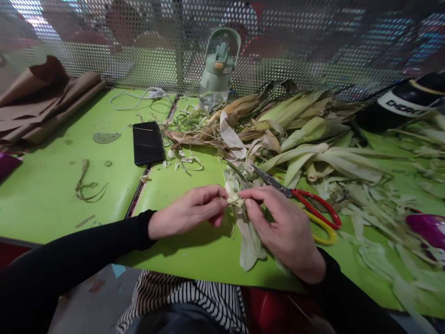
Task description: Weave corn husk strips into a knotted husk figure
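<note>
A knotted bundle of pale corn husk strips (247,232) lies between my hands near the front of the green table. My left hand (194,208) comes from the left, its thumb and forefinger closed on the left side of the knot. My right hand (283,227) pinches the knot's right side between thumb and fingertips. Loose husk ends hang down below toward the table edge, and another piece sticks up above the fingers. Scissors with a red handle (318,206) lie just beyond and beside my right hand, blades pointing to the back left. A yellow handle loop (323,229) shows below the red one.
A heap of corn husks (292,125) covers the back right, with husk scraps (382,246) along the right. A phone (148,143), a clear protractor (106,137), a white cable (132,99), brown paper (45,106), a green bottle (218,74) and a black container (392,104) stand or lie around.
</note>
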`<state>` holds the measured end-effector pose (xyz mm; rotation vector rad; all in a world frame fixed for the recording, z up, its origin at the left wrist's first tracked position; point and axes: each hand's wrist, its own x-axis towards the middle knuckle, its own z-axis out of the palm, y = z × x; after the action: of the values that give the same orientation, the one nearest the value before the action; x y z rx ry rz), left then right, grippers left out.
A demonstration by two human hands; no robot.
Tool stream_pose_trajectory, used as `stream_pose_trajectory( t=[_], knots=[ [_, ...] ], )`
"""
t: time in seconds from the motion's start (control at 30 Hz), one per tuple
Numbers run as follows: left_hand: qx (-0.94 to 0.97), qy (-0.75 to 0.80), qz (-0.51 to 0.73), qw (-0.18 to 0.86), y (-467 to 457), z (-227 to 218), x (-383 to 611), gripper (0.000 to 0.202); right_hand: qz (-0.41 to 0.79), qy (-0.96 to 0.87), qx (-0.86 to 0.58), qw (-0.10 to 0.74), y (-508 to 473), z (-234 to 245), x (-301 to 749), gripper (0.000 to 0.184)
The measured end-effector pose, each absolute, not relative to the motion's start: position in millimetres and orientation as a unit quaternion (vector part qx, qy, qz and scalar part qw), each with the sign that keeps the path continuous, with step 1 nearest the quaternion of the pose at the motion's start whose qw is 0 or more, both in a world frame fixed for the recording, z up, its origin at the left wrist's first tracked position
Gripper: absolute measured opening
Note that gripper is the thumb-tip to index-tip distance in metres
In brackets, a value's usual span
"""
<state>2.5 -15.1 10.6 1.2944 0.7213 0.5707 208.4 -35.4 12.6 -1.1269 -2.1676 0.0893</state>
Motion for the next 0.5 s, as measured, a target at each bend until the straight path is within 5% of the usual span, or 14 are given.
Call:
stream_pose_trajectory(
  t=[0.33,0.5],
  knots=[
    [0.531,0.343,0.301,0.714,-14.5,0.4,7.1,0.021,0.301,-0.732,-0.511,0.335,-37.5,8.7,210.2,0.011],
    [0.505,0.350,0.273,0.740,-15.2,5.0,6.8,0.020,0.334,-0.721,-0.511,0.329,-37.3,11.6,208.7,0.008]
  ],
)
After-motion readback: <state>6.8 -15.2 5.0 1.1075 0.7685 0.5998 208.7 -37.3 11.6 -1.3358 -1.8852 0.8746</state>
